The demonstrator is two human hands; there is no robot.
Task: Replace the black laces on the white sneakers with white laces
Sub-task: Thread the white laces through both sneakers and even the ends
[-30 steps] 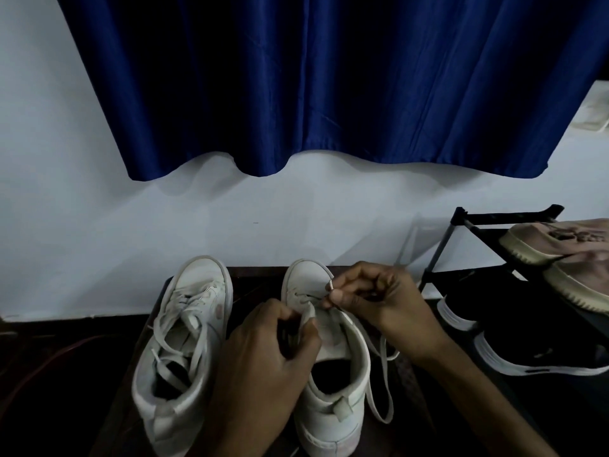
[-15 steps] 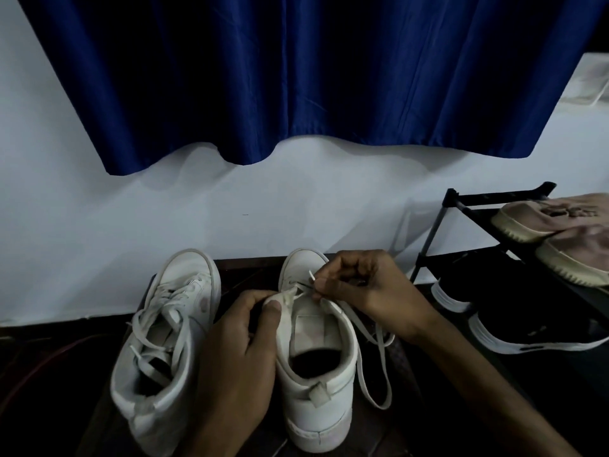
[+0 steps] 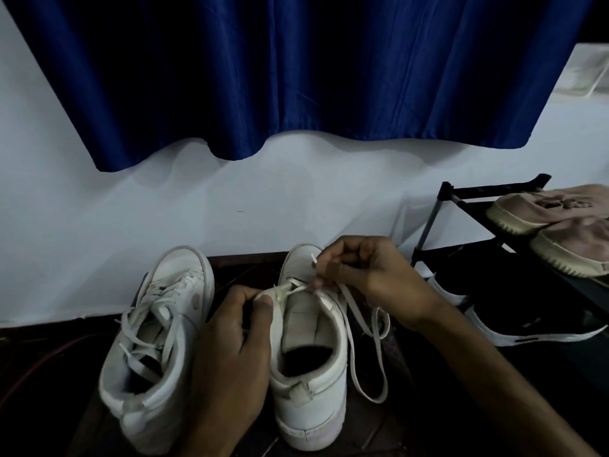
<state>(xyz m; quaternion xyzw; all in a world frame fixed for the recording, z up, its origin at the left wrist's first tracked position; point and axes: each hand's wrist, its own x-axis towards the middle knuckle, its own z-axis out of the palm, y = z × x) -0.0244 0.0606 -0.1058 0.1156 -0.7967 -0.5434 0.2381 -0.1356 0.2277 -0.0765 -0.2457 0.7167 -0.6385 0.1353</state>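
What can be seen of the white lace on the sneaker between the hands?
The white lace is flat and cloth-like. It crosses the front eyelets of the white sneaker. The right hand pinches one end, tip sticking up; the left hand grips the sneaker's edge. The rest trails in a loose loop alongside.

We are looking through one wide-angle camera worn on the head, facing forward and down. We are peering from close above the white sneakers, white lace, left hand and right hand, low in frame; the wall, blue curtain and shoe rack are filling the rest.
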